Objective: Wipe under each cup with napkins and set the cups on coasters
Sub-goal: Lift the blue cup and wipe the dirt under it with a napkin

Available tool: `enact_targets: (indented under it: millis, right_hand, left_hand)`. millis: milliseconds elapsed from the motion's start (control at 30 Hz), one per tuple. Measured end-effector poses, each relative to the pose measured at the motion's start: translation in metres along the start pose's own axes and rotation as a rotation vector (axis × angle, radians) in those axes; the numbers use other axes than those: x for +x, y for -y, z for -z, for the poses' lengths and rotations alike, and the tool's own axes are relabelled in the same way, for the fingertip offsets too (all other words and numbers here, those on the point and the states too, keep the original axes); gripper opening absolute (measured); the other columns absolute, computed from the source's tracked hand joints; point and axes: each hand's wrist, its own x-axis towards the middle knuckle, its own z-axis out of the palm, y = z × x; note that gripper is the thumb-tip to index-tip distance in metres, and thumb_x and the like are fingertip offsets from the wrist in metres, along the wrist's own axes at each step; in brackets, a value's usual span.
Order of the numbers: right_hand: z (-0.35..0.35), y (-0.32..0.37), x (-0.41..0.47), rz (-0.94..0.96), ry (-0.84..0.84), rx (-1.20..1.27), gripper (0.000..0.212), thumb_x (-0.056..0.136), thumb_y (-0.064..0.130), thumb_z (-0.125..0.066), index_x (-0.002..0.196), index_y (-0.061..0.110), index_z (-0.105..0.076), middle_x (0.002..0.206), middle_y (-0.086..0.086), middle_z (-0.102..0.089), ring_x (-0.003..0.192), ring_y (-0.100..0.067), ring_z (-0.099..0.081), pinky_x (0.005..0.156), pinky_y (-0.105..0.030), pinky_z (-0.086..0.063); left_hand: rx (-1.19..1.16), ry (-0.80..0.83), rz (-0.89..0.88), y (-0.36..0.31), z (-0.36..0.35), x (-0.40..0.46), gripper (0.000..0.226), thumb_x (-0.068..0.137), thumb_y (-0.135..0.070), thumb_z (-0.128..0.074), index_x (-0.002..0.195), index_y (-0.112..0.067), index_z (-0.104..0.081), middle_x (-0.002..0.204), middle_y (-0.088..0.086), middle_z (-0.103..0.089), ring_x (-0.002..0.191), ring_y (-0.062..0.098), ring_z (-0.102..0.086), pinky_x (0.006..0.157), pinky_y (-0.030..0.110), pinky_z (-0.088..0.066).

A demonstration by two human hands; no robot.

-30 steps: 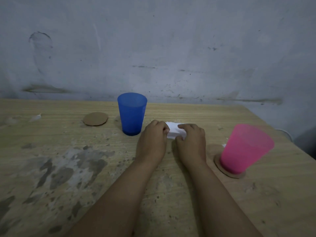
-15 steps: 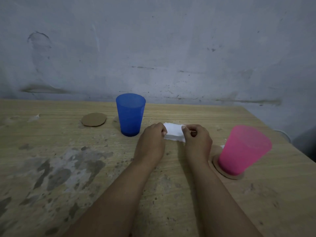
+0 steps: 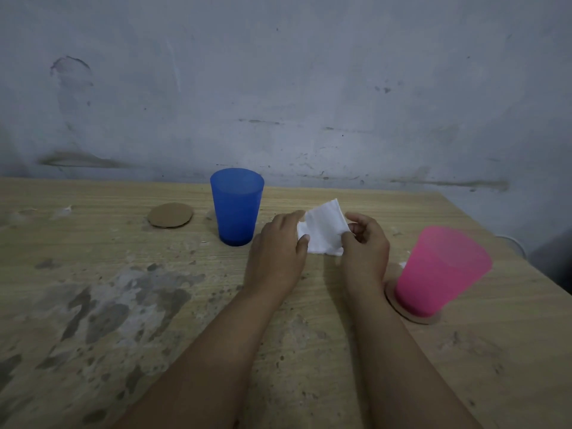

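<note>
A white napkin (image 3: 324, 232) is held up between my hands just above the wooden table (image 3: 93, 289). My left hand (image 3: 278, 252) pinches its left edge and my right hand (image 3: 365, 246) pinches its right edge. A blue cup (image 3: 236, 207) stands upright directly on the table, just left of my left hand. A bare round cardboard coaster (image 3: 170, 215) lies to the left of the blue cup. At the right, a pink cup (image 3: 439, 274) stands on another cardboard coaster (image 3: 408, 315).
A stained grey wall (image 3: 278, 88) rises right behind the table. The table's right edge (image 3: 526, 264) runs diagonally close past the pink cup. Grey worn patches (image 3: 102, 308) mark the tabletop at the left front. A small white scrap (image 3: 66, 209) lies far left.
The napkin was bunched low between my hands on the table. It is now spread wider and lifted, and my hands have moved apart.
</note>
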Motion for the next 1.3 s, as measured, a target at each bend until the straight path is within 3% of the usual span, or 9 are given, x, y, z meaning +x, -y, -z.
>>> enact_targets:
  millis: [133, 233, 400, 533, 633, 833, 967, 1100, 1300]
  right_hand:
    - [-0.002, 0.007, -0.004, -0.007, 0.021, 0.029, 0.020, 0.077, -0.008, -0.044, 0.076, -0.001, -0.062, 0.071, -0.008, -0.059, 0.057, -0.005, -0.053, 0.045, -0.009, -0.038]
    - [-0.003, 0.011, -0.007, -0.019, 0.033, 0.107, 0.014, 0.078, -0.009, -0.045, 0.071, -0.009, -0.057, 0.060, -0.006, -0.049, 0.045, 0.000, -0.042, 0.043, -0.012, -0.036]
    - [-0.001, 0.015, -0.008, -0.081, 0.073, 0.274, 0.020, 0.080, -0.008, -0.043, 0.067, 0.004, -0.053, 0.054, 0.003, -0.051, 0.048, -0.004, -0.048, 0.042, -0.014, -0.039]
    - [0.001, 0.013, -0.006, -0.275, 0.229, 0.570, 0.027, 0.078, 0.010, -0.060, 0.103, -0.001, -0.060, 0.093, -0.017, -0.067, 0.081, -0.030, -0.067, 0.067, -0.036, -0.058]
    - [0.003, 0.011, -0.005, -0.392, 0.341, 0.625, 0.040, 0.078, 0.009, -0.064, 0.116, 0.002, -0.057, 0.117, -0.023, -0.063, 0.105, -0.040, -0.061, 0.093, -0.057, -0.047]
    - [0.001, 0.017, -0.005, -0.450, 0.293, 0.646, 0.023, 0.085, -0.004, -0.051, 0.107, -0.002, -0.058, 0.112, -0.022, -0.063, 0.096, -0.033, -0.063, 0.066, -0.037, -0.059]
    - [0.001, 0.028, -0.006, -0.431, 0.188, 0.605, 0.022, 0.088, -0.006, -0.046, 0.099, 0.008, -0.059, 0.099, -0.009, -0.062, 0.083, -0.019, -0.061, 0.058, -0.025, -0.057]
    - [-0.022, 0.040, -0.015, -0.535, 0.106, 0.658, 0.021, 0.087, -0.006, -0.045, 0.090, 0.006, -0.061, 0.094, -0.008, -0.062, 0.083, -0.023, -0.061, 0.084, -0.039, -0.055]
    - [-0.064, 0.034, -0.038, -0.631, 0.000, 0.870, 0.017, 0.089, -0.006, -0.045, 0.084, 0.008, -0.054, 0.092, -0.008, -0.060, 0.082, -0.018, -0.061, 0.075, -0.031, -0.051]
  left_hand:
    - [-0.106, 0.027, -0.039, -0.002, 0.001, -0.002, 0.060, 0.092, -0.032, -0.056, 0.146, -0.030, -0.029, 0.148, -0.009, -0.039, 0.134, 0.011, -0.035, 0.110, 0.035, -0.032]
    - [-0.107, -0.068, -0.098, -0.005, 0.002, -0.003, 0.044, 0.090, -0.031, -0.058, 0.133, -0.028, -0.047, 0.139, -0.011, -0.047, 0.129, 0.009, -0.037, 0.106, 0.035, -0.030]
    - [-0.264, -0.014, -0.039, -0.013, 0.006, -0.006, 0.010, 0.093, -0.026, -0.055, 0.093, -0.018, -0.059, 0.084, -0.004, -0.063, 0.076, 0.012, -0.058, 0.063, 0.031, -0.045]
    - [-0.440, -0.036, 0.073, -0.021, 0.015, -0.007, 0.013, 0.093, -0.027, -0.056, 0.097, -0.017, -0.063, 0.083, -0.010, -0.064, 0.077, 0.000, -0.059, 0.059, 0.021, -0.048]
    - [-0.483, -0.070, 0.148, -0.026, 0.023, -0.008, 0.010, 0.092, -0.027, -0.058, 0.094, -0.019, -0.063, 0.080, -0.013, -0.062, 0.075, 0.002, -0.059, 0.058, 0.018, -0.046]
    - [-0.299, -0.072, 0.093, -0.023, 0.051, -0.024, 0.021, 0.095, -0.036, -0.050, 0.096, -0.019, -0.063, 0.080, -0.005, -0.067, 0.073, 0.008, -0.063, 0.062, 0.029, -0.052]
    - [-0.173, -0.405, -0.018, 0.003, 0.079, -0.041, 0.031, 0.097, -0.031, -0.045, 0.074, -0.013, -0.055, 0.060, 0.004, -0.056, 0.054, 0.017, -0.052, 0.050, 0.029, -0.042]
    - [-0.359, -0.582, 0.199, 0.025, 0.089, -0.029, 0.008, 0.095, -0.025, -0.051, 0.098, -0.018, -0.050, 0.086, -0.001, -0.055, 0.075, 0.001, -0.052, 0.060, 0.008, -0.040]
    - [-0.599, -0.368, 0.317, 0.045, 0.080, -0.012, 0.068, 0.084, -0.056, -0.047, 0.140, -0.022, -0.031, 0.134, -0.003, -0.039, 0.127, 0.013, -0.039, 0.102, 0.033, -0.040]
